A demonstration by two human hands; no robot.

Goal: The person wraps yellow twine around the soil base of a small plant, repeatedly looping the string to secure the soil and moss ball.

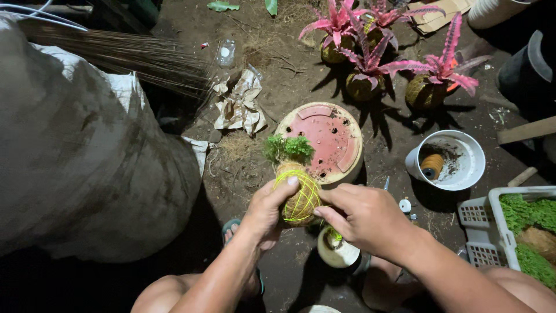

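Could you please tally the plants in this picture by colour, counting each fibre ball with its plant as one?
Pink-leaved plants on fibre balls: 3
Green plant on a fibre ball, wound with yellow-green string and held in the left hand and the right hand: 1
Total: 4
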